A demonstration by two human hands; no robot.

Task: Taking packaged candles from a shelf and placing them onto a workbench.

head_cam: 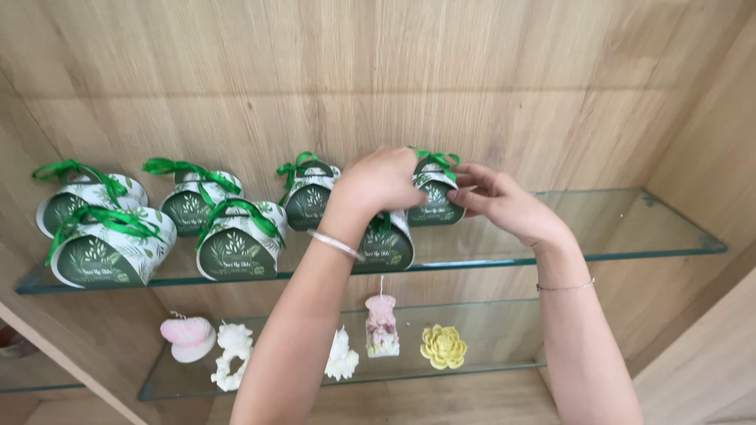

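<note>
Upper glass shelf (630,228), set in a wood-panelled recess (394,71): landmark for all entries below.

Gift box held by both hands (435,197): small, round-topped, green and white with leaf print, green ribbon bow on top; standing on the upper glass shelf, back row, near its middle. Left hand (382,179): arched over the box from the left, fingers curled down and pressed close together against the box top and bow; silver bangle (337,245) on the wrist. Right hand (504,201): at the box's right side, thumb and forefinger pinching toward its edge, remaining fingers loosely bent; thin chain bracelet (565,286) on the wrist.

Front box beneath the left wrist (387,244): same pattern, at the front edge of the upper glass shelf, partly hidden by the forearm.

Other matching boxes on the upper glass shelf, left of the hands: three in the back row (88,197), (197,201), (309,195); two in the front row (110,248), (239,244).

Lower glass shelf (504,346), directly under the upper glass shelf: pink heart-shaped candle (189,337), white ring-shaped candle (232,356), white flower candle (342,358), pink-and-white block candle with wick (382,327), yellow flower candle (443,346).
</note>
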